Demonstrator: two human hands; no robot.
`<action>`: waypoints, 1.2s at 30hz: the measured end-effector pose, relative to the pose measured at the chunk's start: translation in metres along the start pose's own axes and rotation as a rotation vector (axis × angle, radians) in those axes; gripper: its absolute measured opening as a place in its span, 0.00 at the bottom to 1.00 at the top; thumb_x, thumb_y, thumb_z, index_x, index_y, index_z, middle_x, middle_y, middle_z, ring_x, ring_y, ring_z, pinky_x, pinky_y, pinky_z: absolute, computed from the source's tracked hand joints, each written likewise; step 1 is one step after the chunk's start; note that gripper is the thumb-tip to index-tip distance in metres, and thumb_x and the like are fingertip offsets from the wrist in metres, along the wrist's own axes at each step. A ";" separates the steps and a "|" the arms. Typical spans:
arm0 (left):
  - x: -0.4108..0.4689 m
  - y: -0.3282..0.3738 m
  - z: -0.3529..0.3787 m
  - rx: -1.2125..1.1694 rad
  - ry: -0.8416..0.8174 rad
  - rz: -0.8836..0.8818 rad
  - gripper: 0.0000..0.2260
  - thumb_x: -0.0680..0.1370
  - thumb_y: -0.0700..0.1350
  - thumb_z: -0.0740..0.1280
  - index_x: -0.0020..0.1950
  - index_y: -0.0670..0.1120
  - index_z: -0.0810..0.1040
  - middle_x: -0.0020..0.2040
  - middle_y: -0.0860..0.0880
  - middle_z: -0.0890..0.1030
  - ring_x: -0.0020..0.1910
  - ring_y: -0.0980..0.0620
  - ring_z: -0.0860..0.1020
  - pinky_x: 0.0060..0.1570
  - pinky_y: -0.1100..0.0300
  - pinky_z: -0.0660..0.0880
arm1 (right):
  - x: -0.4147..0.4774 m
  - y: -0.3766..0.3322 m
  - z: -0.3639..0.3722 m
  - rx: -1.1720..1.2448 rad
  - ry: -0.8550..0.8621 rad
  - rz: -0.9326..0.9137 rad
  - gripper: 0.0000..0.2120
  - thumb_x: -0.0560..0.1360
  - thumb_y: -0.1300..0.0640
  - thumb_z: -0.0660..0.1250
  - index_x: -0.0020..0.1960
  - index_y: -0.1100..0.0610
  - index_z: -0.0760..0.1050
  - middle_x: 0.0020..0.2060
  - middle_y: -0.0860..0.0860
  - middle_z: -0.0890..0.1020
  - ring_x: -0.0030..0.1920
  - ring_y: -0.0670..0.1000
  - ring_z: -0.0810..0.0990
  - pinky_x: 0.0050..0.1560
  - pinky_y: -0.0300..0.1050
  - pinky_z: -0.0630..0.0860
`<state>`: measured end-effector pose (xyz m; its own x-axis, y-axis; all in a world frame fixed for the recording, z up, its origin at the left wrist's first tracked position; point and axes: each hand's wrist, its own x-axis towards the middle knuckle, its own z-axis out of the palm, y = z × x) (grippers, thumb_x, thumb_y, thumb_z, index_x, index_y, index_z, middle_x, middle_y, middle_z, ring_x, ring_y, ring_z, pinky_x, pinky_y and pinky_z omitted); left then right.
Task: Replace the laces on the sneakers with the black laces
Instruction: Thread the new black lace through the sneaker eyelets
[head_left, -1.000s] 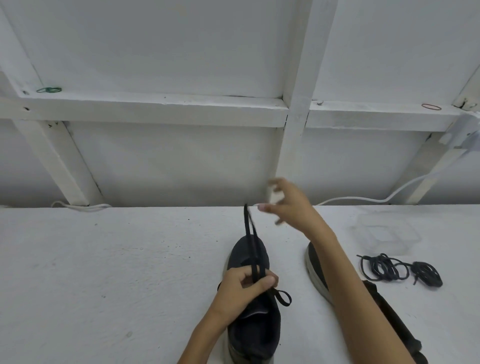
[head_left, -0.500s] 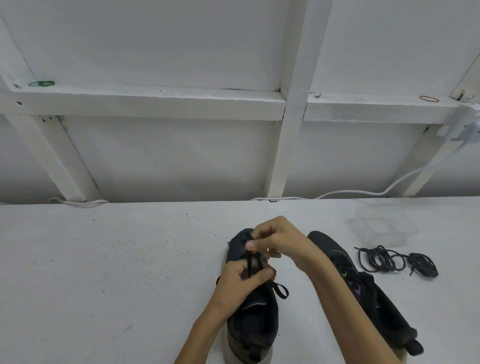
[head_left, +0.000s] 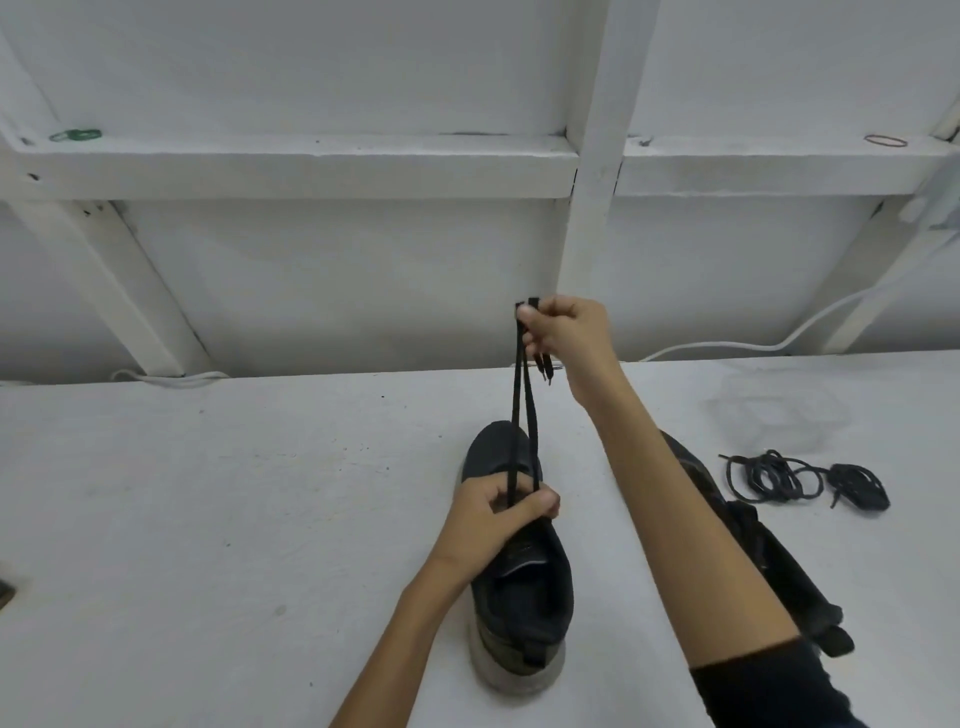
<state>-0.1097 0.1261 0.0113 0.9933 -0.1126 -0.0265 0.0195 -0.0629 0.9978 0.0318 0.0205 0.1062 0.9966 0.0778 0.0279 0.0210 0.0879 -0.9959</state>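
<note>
Head view — right hand (head_left: 566, 338) pinches black lace (head_left: 515, 410) aloft; left hand (head_left: 493, 514) pinches it over sneaker (head_left: 524, 597).

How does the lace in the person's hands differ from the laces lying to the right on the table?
The flat lace is stretched taut up from the sneaker in two straight strands; the loose laces lie slack in tangled coils on the table. The flat lace is pinched by the right hand at its top and by the left hand at the sneaker; the loose laces are untouched. Both are dark.
</note>
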 end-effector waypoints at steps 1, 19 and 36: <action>0.000 0.002 0.001 -0.019 -0.011 0.003 0.07 0.78 0.42 0.69 0.46 0.40 0.84 0.43 0.46 0.85 0.46 0.49 0.83 0.52 0.59 0.78 | -0.001 0.009 -0.003 -0.129 -0.049 0.016 0.06 0.77 0.64 0.68 0.43 0.64 0.77 0.33 0.54 0.78 0.27 0.48 0.78 0.29 0.37 0.75; 0.009 0.026 -0.016 0.011 0.051 0.079 0.09 0.79 0.43 0.66 0.56 0.44 0.83 0.50 0.49 0.86 0.54 0.52 0.83 0.58 0.59 0.77 | -0.066 0.007 -0.025 -0.439 -0.512 0.066 0.05 0.71 0.61 0.76 0.43 0.62 0.82 0.31 0.56 0.81 0.30 0.54 0.75 0.32 0.41 0.70; -0.006 -0.021 -0.007 0.197 -0.023 -0.014 0.33 0.65 0.58 0.75 0.67 0.65 0.66 0.63 0.68 0.73 0.64 0.68 0.70 0.57 0.76 0.68 | -0.094 -0.012 -0.011 0.004 -0.299 0.103 0.13 0.64 0.79 0.72 0.34 0.62 0.80 0.27 0.58 0.78 0.35 0.62 0.71 0.43 0.57 0.66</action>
<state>-0.1151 0.1351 -0.0089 0.9902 -0.1327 -0.0435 0.0080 -0.2569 0.9664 -0.0610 0.0009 0.1147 0.9259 0.3747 -0.0483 -0.0795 0.0682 -0.9945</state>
